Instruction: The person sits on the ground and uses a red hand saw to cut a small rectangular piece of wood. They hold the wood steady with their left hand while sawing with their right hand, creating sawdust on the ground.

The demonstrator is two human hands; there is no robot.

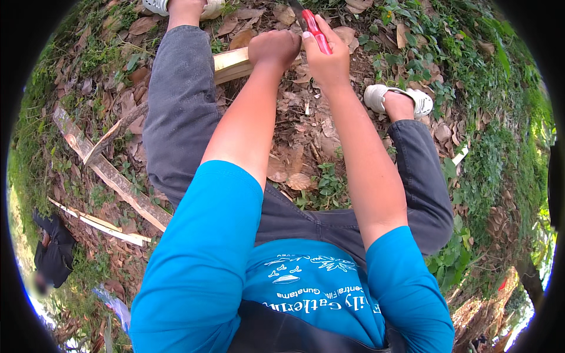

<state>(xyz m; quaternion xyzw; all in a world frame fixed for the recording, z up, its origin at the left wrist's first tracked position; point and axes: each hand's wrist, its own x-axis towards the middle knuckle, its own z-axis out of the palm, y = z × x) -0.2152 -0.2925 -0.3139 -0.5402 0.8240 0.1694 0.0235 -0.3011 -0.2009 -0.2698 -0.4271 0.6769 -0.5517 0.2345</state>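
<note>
While the left hand (274, 48) has its fingers curled around the wood (232, 63) beside the left shin (183, 53), the right hand (329, 59) wraps the knife (316, 34) by its handle, thumb pressed to it. Wood already bare and pale where visible; gripped stretch hidden. Blade leaves view; remaining work cannot be judged.

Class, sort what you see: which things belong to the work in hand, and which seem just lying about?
In hand:
- red-handled tool, held in the right hand
- pale wood, under the left hand

Apparently just lying about:
- rough branches
- split strips
- dry leaves
</note>
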